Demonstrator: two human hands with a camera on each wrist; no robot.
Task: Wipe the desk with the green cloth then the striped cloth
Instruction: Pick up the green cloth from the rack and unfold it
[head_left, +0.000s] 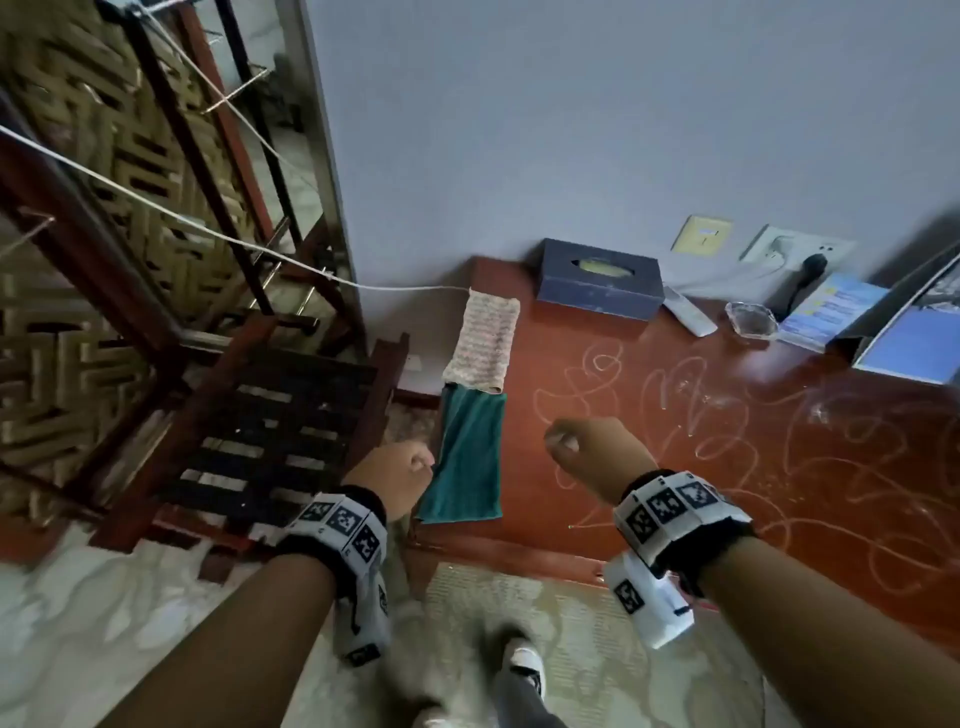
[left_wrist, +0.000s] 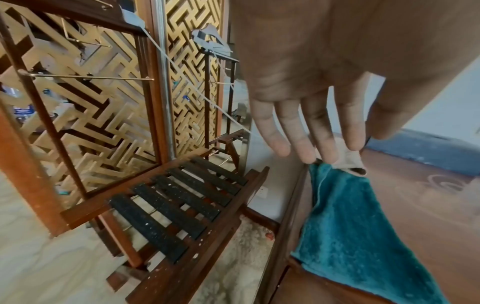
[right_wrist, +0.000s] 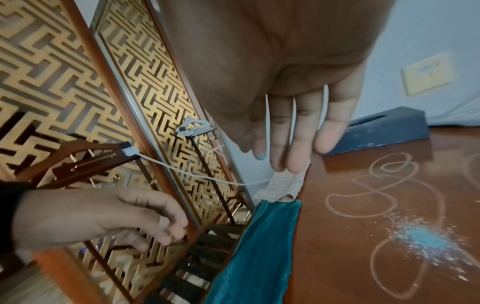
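Note:
The green cloth (head_left: 465, 462) lies flat along the left edge of the red-brown desk (head_left: 727, 493), hanging slightly over the front. The striped cloth (head_left: 483, 343) lies just behind it, touching its far end. My left hand (head_left: 400, 467) hovers beside the green cloth's left edge, off the desk, and holds nothing. In the left wrist view its fingers (left_wrist: 303, 148) hang straight above the green cloth (left_wrist: 358, 236) and striped cloth (left_wrist: 348, 160). My right hand (head_left: 576, 447) hovers over the desk right of the green cloth, empty, its fingers (right_wrist: 291, 152) relaxed. Chalk scribbles and blue powder (right_wrist: 426, 240) mark the desk.
A dark tissue box (head_left: 600, 286), a remote (head_left: 688, 312), a glass ashtray (head_left: 750, 319) and booklets (head_left: 831, 312) line the back of the desk. A slatted wooden rack (head_left: 270, 431) stands left of it. A white cord (head_left: 208, 228) runs to the desk's back-left corner.

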